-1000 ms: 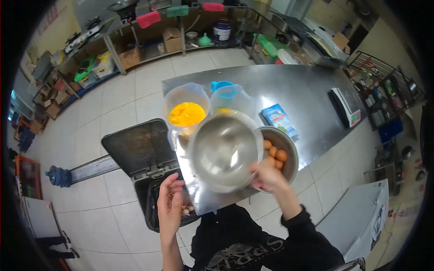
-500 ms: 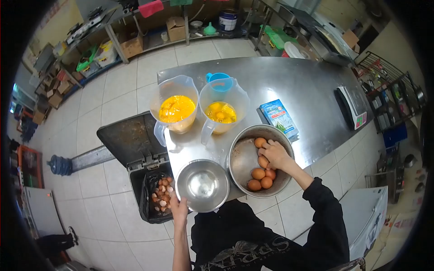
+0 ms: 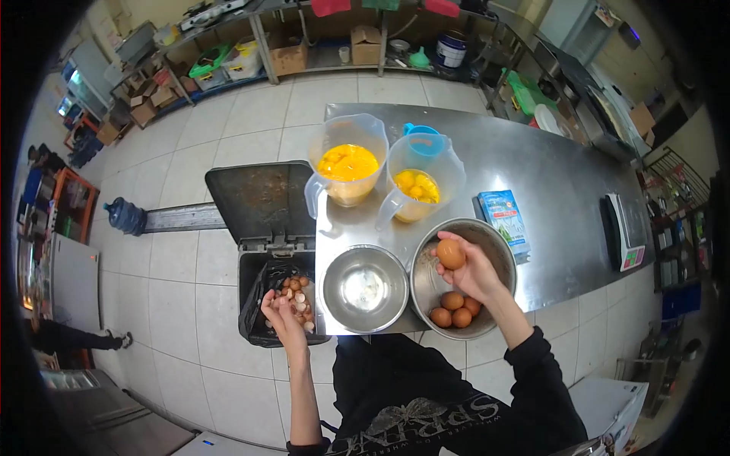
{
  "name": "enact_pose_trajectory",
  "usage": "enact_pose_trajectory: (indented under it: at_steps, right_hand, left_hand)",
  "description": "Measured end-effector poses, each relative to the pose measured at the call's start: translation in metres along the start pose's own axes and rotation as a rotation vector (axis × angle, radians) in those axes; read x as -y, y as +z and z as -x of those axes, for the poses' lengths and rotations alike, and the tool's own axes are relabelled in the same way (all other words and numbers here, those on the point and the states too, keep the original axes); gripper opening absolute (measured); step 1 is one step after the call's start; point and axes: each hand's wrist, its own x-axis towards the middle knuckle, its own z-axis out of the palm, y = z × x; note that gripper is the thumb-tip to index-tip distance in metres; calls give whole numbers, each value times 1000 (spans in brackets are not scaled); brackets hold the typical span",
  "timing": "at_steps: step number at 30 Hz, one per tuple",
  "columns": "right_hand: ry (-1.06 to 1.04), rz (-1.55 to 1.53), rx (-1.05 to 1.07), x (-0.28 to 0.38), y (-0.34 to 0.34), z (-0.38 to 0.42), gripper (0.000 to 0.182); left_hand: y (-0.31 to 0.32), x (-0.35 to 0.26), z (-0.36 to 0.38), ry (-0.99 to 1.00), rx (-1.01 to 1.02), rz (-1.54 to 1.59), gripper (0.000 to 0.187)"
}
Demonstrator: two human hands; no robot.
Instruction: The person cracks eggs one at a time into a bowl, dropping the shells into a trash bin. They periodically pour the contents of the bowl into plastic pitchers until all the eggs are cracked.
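My right hand (image 3: 475, 270) holds a brown egg (image 3: 451, 254) above the large metal pot (image 3: 426, 283), where several more eggs (image 3: 454, 309) lie. Over the open bin (image 3: 249, 292), my left hand (image 3: 283, 315) is raised with its fingers apart and nothing seen in it. Broken shells (image 3: 299, 296) fill part of the bin's black bag. Between the hands, an empty steel bowl (image 3: 365, 289) sits at the table's corner. Two clear jugs, a left one (image 3: 348, 163) and a right one (image 3: 416, 185), contain cracked eggs.
A blue cup (image 3: 423, 140) stands behind the jugs. Right of them on the metal table (image 3: 563, 205) lie a blue packet (image 3: 503, 220) and a scale (image 3: 625, 235). The bin's raised lid (image 3: 258, 199) is beside the table. At far left, another person's leg (image 3: 76, 337) shows.
My right hand has lifted an egg from among those in the pot. My left hand has left the steel bowl's rim and moved over the bin. The view has shifted.
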Motion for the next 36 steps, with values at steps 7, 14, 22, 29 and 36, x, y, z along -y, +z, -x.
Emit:
enact_pose_trajectory:
  at_steps: [7,14,22,29,36]
  right_hand:
    - [-739,1490,73,-26,52,-31,42]
    - [-372,1070,47,-7,86,-26,38]
    - [-200,810,350,-23,85,-42,44]
    - [-302,1260,381,-43,94,-41,70]
    - [-307,1328,193,-46,113,-30,70]
  left_hand:
    - [37,-5,3,165,119,48,39]
    - [77,-63,21,318,620,-45,49]
    - [75,-75,20,358,635,-128,47]
    - [62,-57,19,405,510,-251,47]
    - [54,-41,15,425,695,-49,59]
